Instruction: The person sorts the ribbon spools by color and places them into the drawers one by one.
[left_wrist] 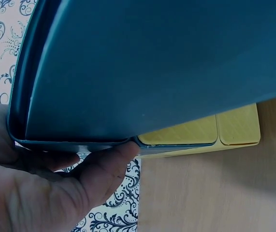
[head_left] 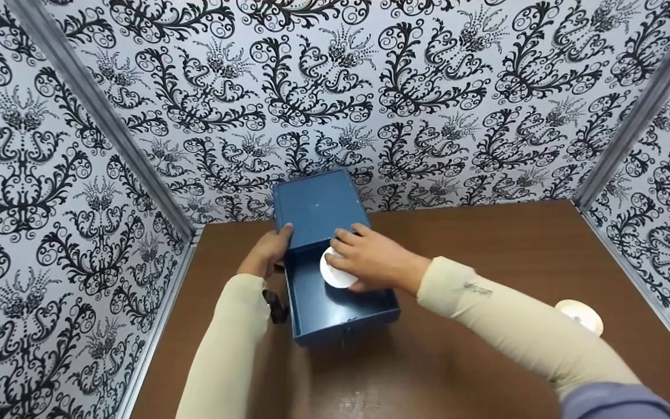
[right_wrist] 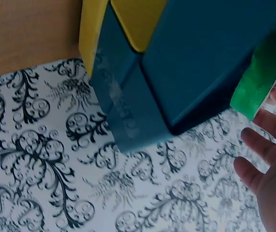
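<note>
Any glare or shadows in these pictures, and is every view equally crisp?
Head view: pale glare on the floor of the open blue drawer, plus a sheen on the brown table near the bottom edge; left wrist view: a soft shadow on the table, below the yellow panels; right wrist view: dimmer and hazier than the head view, the patterned wall looking soft.

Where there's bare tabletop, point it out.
The table is bare between the blue box, the back wall and the right sleeve; also in front of the drawer, between that sleeve and the left sleeve. Crowded: the drawer's back, where the right hand holds a round white item and the left hand touches the box.
</note>
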`<control>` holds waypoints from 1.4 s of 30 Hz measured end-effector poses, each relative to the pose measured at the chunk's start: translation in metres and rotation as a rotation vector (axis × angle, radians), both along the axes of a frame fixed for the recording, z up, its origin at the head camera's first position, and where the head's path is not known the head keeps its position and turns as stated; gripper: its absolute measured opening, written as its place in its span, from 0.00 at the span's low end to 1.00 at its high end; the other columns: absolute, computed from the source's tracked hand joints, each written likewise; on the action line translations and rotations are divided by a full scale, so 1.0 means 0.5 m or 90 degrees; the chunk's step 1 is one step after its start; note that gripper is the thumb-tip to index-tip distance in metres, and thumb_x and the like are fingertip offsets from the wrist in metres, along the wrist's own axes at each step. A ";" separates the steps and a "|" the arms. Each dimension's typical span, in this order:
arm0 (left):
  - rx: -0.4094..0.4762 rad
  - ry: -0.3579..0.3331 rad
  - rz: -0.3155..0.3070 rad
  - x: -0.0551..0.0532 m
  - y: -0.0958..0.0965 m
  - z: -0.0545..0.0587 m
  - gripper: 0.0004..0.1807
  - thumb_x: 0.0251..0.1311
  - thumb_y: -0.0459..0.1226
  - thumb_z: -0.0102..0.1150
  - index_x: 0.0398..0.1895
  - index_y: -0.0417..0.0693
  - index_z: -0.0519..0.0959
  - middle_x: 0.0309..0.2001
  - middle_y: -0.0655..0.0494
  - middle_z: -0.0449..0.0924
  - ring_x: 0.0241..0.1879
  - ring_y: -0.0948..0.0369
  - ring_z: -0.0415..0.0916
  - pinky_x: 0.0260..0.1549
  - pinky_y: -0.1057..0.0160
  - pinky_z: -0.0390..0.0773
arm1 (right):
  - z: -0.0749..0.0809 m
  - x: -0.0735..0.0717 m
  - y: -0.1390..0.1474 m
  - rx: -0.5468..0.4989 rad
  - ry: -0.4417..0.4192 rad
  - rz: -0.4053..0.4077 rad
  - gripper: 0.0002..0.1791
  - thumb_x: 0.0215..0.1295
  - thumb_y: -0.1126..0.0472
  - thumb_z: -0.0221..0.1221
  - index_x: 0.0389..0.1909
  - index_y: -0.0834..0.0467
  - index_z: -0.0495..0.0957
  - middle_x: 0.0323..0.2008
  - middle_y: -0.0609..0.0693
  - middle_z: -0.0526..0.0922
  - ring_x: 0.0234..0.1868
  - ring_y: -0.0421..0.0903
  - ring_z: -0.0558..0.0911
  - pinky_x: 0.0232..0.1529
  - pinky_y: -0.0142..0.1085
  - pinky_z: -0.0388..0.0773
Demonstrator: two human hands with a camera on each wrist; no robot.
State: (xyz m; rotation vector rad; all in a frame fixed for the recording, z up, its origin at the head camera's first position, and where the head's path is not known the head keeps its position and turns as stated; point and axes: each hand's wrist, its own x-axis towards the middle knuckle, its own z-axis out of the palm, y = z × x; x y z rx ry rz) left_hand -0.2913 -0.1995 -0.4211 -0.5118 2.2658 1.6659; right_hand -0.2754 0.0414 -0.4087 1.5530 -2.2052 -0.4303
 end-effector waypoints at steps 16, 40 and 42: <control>0.014 0.010 -0.006 -0.001 0.002 -0.002 0.30 0.68 0.54 0.36 0.59 0.38 0.63 0.47 0.39 0.72 0.45 0.44 0.75 0.39 0.48 0.78 | -0.056 -0.005 -0.020 0.007 0.011 -0.013 0.41 0.46 0.32 0.58 0.59 0.50 0.68 0.57 0.53 0.71 0.65 0.57 0.58 0.57 0.51 0.61; 0.033 -0.001 0.011 -0.004 0.006 -0.009 0.31 0.68 0.55 0.37 0.63 0.40 0.60 0.45 0.40 0.74 0.37 0.50 0.78 0.35 0.51 0.79 | -0.055 0.141 0.132 -0.545 -0.165 0.083 0.19 0.49 0.55 0.68 0.42 0.57 0.81 0.40 0.48 0.81 0.43 0.47 0.78 0.45 0.41 0.75; 0.032 -0.005 0.009 -0.004 0.002 -0.007 0.31 0.68 0.55 0.36 0.63 0.41 0.60 0.45 0.39 0.74 0.37 0.50 0.78 0.36 0.51 0.79 | -0.071 0.162 0.151 -0.598 -0.208 0.082 0.16 0.48 0.59 0.68 0.41 0.57 0.81 0.38 0.48 0.82 0.40 0.45 0.79 0.43 0.38 0.75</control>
